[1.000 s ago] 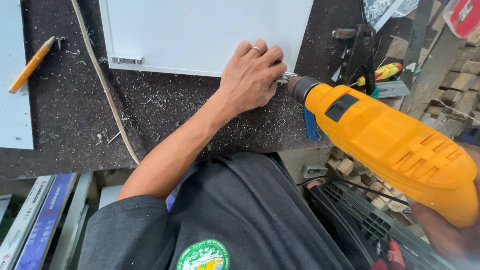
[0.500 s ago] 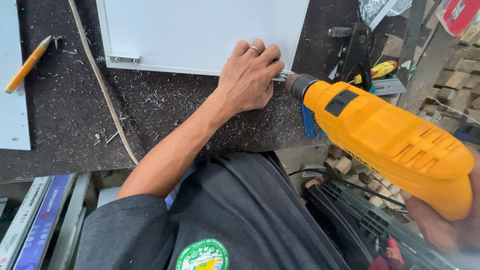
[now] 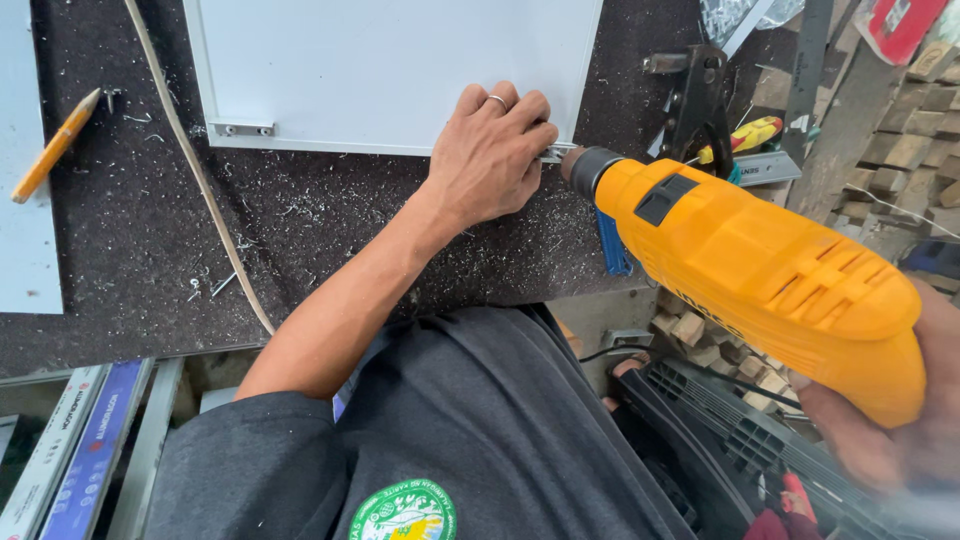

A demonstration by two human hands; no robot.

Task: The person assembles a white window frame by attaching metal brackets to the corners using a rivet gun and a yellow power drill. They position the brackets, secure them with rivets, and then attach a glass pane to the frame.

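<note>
Drill (image 3: 760, 270) nudged left over speckled black bench (image 3: 330, 230).

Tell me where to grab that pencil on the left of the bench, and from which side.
Pinch the pencil at mid-shaft, coming straight down from above. It lies flat and slanted on the dark benchtop, tip up-right, beside the grey panel, with both long sides free for a finger each.

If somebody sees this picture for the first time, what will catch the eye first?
The big orange drill fills the right side, held by the right hand. Its tip meets the lower right corner of a white panel, where the left hand presses. A pencil lies far left.
</note>
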